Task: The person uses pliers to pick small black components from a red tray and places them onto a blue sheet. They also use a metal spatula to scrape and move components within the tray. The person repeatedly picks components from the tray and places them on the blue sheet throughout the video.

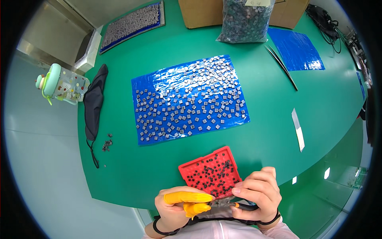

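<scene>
At the near edge of the table, my left hand wears yellow finger cots on its thumb and a finger. Those fingertips are pinched together, and what they hold is too small to make out. Facing it, my right hand is closed around a slim black-handled tool with an orange band, its tip pointing at the left fingertips. Just beyond both hands lies a red tray scattered with small black pieces. My hands partly cover its near edge.
A blue sheet bearing many small grey squares lies mid-table. Around it are a black mask, loose dark bits, a bottle, a filled tray, a bag of pieces, tweezers, another blue sheet and a blade-like strip.
</scene>
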### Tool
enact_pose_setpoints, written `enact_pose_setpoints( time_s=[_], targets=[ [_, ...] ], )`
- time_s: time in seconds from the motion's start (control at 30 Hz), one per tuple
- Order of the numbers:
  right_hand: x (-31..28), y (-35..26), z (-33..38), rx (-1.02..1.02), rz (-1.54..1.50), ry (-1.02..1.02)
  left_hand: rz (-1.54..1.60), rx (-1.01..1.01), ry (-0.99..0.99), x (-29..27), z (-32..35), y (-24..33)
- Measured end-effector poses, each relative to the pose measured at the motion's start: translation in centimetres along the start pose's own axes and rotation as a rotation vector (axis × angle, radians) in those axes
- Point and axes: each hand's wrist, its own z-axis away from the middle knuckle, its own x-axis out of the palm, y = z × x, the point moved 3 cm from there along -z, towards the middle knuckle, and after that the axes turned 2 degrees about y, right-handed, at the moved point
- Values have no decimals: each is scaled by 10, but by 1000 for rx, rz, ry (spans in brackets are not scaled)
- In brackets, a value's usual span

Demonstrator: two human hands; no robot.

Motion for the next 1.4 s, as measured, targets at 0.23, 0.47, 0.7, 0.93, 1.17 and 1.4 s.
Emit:
enact_pose_setpoints(
  time_s=[0.23, 0.47, 0.7, 0.93, 1.17, 1.4],
  targets=[
    [-9, 5, -5, 43, 170, 51, 257, -237, 205, 3, -2, 10],
    [-10, 16, -5, 61, 369, -55, -509, 93, 99, -26, -3, 47],
    [-17, 27, 1, 77, 326, 9, -1226, 418, -9, -37, -43, 94],
    [-20, 31, 3, 60, 274, 81, -1493, 642, -60, -44, -135, 82],
    [-24, 34, 5, 49, 272, 83, -1567, 568, -68, -41, -185, 60],
    [-23, 35, 6, 55, 270, 79, -1544, 527, -45, -43, -185, 50]
  ],
)
